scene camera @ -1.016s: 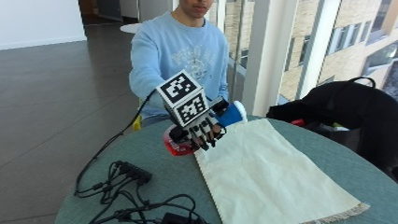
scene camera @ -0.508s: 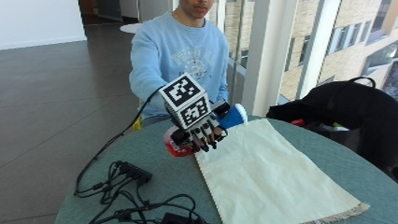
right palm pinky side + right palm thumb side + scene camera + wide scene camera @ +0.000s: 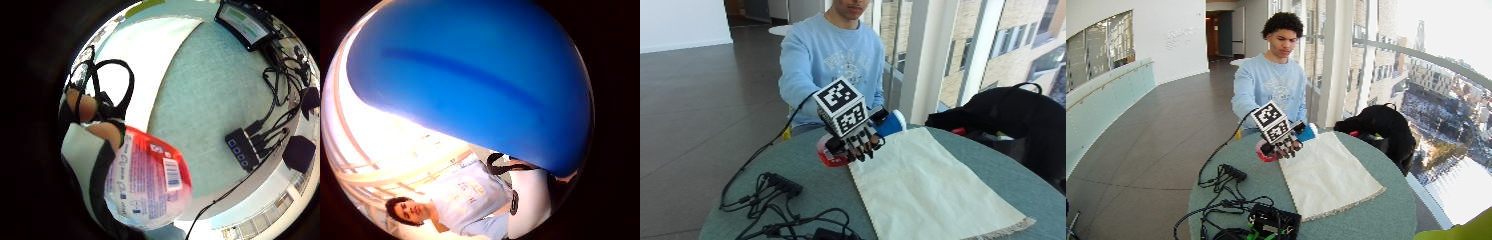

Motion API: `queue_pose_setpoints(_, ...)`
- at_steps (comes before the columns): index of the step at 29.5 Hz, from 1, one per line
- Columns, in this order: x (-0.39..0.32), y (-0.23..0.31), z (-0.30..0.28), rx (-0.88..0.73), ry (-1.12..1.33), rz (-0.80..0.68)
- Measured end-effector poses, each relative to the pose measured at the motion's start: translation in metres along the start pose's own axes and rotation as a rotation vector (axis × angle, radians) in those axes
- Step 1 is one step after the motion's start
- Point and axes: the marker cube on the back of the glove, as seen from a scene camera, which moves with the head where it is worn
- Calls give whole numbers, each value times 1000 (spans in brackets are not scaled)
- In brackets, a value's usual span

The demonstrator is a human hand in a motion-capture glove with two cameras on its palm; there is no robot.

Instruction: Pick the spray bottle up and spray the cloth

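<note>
My gloved right hand [image 3: 856,145] grips the spray bottle [image 3: 830,155] and holds it tilted just above the table, at the near-left corner of the cloth [image 3: 926,185]. The bottle has a red and white labelled body [image 3: 150,180] and a blue top [image 3: 891,123] that points toward the cloth's far end. That blue top [image 3: 470,75] fills the thumb side palm view. The cream cloth [image 3: 1325,175] lies flat on the round teal table [image 3: 1013,175]. In the little finger side palm view the cloth [image 3: 145,65] lies beyond the bottle.
A tangle of black cables with a power strip [image 3: 780,185] lies on the table's left part. A black device [image 3: 1272,220] sits at the front edge. A black bag [image 3: 1013,115] rests at the far right beside the table. The person's other arm is hidden.
</note>
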Motion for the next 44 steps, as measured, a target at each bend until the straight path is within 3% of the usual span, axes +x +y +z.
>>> queue_pose_setpoints(10, -13, 4, -2, 44, -44, -45)
queue_pose_setpoints(21, -117, 17, 1, 318, -426, -425)
queue_pose_setpoints(32, -243, -22, 57, 383, -629, -639)
queue_pose_setpoints(44, -305, -66, 136, 353, -705, -669)
